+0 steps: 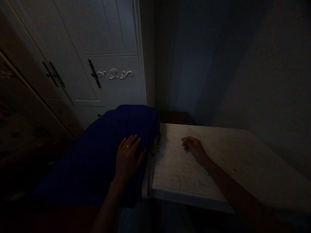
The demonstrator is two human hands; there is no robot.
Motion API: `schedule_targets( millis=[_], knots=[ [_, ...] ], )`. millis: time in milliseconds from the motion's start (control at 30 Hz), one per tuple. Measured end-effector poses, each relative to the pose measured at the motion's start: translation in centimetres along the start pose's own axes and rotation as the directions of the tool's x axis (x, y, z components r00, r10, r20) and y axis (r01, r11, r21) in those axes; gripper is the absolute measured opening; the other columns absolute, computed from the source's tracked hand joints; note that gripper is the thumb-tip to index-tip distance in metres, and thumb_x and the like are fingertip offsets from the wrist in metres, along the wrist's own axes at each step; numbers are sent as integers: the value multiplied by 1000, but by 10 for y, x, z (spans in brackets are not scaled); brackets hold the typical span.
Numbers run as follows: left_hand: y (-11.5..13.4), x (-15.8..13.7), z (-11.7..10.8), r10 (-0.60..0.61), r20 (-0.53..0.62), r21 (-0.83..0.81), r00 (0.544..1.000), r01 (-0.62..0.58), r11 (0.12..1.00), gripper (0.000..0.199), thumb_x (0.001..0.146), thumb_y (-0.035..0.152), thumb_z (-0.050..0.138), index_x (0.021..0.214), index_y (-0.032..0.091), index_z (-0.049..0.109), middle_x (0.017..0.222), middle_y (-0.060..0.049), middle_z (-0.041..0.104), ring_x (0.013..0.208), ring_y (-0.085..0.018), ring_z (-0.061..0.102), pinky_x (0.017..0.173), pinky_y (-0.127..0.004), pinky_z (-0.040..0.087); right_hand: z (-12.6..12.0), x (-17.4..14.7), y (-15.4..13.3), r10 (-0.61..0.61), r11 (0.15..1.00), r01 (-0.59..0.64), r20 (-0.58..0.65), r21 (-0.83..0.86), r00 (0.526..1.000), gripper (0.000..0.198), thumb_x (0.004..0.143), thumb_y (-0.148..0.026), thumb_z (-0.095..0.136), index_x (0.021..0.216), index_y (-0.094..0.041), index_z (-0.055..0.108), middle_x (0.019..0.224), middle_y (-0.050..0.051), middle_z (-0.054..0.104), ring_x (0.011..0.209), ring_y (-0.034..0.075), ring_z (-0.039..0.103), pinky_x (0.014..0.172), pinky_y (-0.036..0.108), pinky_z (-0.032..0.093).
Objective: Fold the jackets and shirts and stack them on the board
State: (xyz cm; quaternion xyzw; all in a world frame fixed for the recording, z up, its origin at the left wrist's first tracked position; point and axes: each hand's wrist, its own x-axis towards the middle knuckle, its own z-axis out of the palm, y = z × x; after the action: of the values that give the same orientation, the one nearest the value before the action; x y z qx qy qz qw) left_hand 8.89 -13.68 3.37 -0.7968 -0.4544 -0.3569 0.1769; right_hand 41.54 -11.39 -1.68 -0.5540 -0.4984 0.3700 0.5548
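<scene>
A large dark blue cloth [104, 149] is spread to the left of a white tabletop [179, 171] and reaches up against its left edge. My left hand [128, 158], with a ring on one finger, lies flat on the cloth near its right side, fingers stretched and a little apart. Over the tabletop is my right hand [194, 148], its fingers curled in together; nothing shows in them. Whether it touches the surface I cannot tell. What lies under the cloth is hidden.
Behind the cloth stands a white wardrobe [111, 42] with dark handles and carved trim. A plain wall [230, 64] rises behind the table. A pale strip [151, 171] runs along the table's left edge. The room is very dim, and the lower left is nearly black.
</scene>
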Motion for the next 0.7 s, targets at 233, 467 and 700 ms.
schedule_targets(
  millis=[233, 467, 700],
  knots=[
    [-1, -1, 0, 4, -19, -17, 1000, -4, 1000, 39, 90, 34, 58, 123, 16, 61, 129, -14, 63, 123, -28, 57, 109, -49, 38, 0, -1, 0, -4, 1000, 4, 8, -19, 1000, 37, 71, -49, 65, 84, -15, 67, 69, 4, 64, 55, 13, 56, 55, 27, 46],
    [-1, 0, 2, -10, -24, -35, 1000, 9, 999, 36, 90, 33, 57, 122, 17, 62, 128, -14, 64, 122, -28, 57, 109, -49, 38, 0, -2, -4, -1, 999, 2, 21, -44, 1000, 33, 72, -47, 64, 83, -16, 67, 68, 4, 65, 55, 13, 56, 54, 26, 45],
    [0, 1, -2, -13, -54, -92, 998, 8, 996, 31, 91, 32, 56, 118, 19, 64, 124, -12, 66, 118, -26, 60, 107, -48, 40, 2, 0, 0, -28, 998, 29, 16, -59, 999, 32, 72, -46, 61, 83, -16, 66, 68, 3, 64, 55, 13, 56, 54, 26, 44]
  ],
)
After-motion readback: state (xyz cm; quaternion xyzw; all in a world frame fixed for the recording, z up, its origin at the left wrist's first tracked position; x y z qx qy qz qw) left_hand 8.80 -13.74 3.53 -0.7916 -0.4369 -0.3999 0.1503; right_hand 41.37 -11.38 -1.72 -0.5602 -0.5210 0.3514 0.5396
